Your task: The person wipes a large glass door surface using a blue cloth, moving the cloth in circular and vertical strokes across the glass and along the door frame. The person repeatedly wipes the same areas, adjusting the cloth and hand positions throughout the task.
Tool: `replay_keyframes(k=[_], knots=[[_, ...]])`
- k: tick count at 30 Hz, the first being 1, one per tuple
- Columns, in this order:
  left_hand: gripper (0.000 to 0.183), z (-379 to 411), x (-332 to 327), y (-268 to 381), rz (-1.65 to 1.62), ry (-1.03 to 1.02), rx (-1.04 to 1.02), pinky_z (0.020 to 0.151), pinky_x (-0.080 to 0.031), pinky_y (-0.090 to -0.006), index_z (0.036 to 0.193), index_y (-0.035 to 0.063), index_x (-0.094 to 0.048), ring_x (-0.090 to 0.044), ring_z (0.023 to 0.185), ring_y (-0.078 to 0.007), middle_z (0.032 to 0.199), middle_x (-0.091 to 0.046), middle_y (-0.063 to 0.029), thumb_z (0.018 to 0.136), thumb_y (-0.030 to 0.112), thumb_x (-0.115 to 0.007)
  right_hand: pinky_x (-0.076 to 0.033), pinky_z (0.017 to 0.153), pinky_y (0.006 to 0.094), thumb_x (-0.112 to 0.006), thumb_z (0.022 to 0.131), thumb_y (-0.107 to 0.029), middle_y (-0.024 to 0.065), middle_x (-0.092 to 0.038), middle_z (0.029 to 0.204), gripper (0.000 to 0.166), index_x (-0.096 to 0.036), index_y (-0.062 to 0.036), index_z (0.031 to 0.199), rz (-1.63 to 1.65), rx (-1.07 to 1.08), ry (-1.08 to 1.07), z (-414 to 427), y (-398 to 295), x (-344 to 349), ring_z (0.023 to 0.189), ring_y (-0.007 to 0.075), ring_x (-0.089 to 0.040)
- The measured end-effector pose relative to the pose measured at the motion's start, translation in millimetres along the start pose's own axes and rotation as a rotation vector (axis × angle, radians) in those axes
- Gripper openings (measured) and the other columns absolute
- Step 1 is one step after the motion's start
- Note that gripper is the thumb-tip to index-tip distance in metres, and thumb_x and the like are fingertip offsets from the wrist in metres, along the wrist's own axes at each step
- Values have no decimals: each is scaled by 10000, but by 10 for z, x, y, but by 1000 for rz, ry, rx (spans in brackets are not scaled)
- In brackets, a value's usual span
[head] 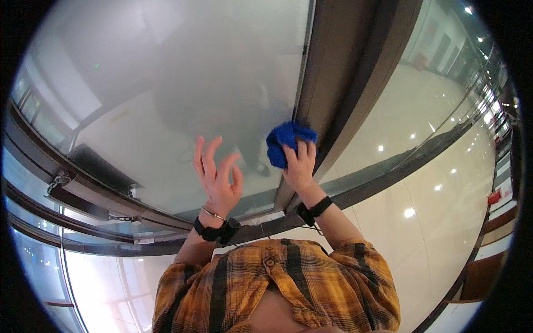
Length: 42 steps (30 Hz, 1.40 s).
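My right hand (pixel 300 166) grips a bunched blue cloth (pixel 277 143). The cloth is at the right edge of a large glass pane (pixel 200 83), where the pane meets a dark brown metal frame post (pixel 333 62); its right side overlaps the post. My left hand (pixel 220 183) is raised in front of the glass with its fingers apart and nothing in it. Whether its fingertips touch the pane, I cannot tell. A bangle (pixel 213 213) and a black wrist device (pixel 216 231) are on my left wrist, and a black strap (pixel 322 206) circles the right one.
Right of the post, another glass pane (pixel 420 91) reflects ceiling lights. Shiny pale floor tiles (pixel 387 224) stretch out at the right. To the left, a metal chain (pixel 58 182) hangs at a brown door rail (pixel 91 195). A red object (pixel 494 196) sits far right.
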<state>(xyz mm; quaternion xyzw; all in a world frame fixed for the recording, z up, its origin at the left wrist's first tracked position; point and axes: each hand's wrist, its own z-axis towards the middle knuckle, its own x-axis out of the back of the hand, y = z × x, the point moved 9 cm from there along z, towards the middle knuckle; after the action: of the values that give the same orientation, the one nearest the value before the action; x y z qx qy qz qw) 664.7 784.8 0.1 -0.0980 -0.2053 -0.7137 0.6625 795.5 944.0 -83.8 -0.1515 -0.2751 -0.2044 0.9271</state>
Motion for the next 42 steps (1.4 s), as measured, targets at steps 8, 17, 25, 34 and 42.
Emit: replay_keyframes(k=[8,17,25,34,42], knots=[[256,-109,166,-160,31,-7,58,1078,-312,-544,986,85,-668,-335,1383,-445,1363,-516,-157,748,2,-625,-376,1005,593,-757,652,-45,260,-468,1346,628,-592,-117,1254,101,-61,-92,-631,16,-586,1190,479,-456],[262,-4,328,-142,58,42,49,1105,-294,-543,1036,62,-644,-318,1397,-444,1382,-502,-173,779,20,-613,-331,1017,578,-742,743,-206,255,-457,1386,581,-582,-189,1301,35,174,433,1216,-692,527,1234,476,-431],[327,-44,384,-252,55,55,77,1107,-285,-566,1100,59,-610,-309,1404,-447,1401,-478,-180,780,-7,-587,-319,1020,661,-733,738,-128,292,-432,1388,491,-581,-67,1201,114,276,72,142,-512,-212,1270,530,-399],[301,40,381,-158,9,61,47,1097,-297,-561,1093,60,-614,-316,1403,-431,1406,-479,-169,800,2,-577,-316,1059,591,-748,655,-29,260,-384,1441,805,-504,-150,1414,114,143,494,2054,-1124,1196,1309,513,-352],[310,-22,464,-160,-7,129,31,1078,-311,-568,1085,53,-605,-335,1378,-444,1366,-493,-175,782,-11,-578,-419,931,550,-658,756,-176,131,-583,1240,285,-693,-193,1039,104,630,-8,1135,-1242,338,1098,354,-539]])
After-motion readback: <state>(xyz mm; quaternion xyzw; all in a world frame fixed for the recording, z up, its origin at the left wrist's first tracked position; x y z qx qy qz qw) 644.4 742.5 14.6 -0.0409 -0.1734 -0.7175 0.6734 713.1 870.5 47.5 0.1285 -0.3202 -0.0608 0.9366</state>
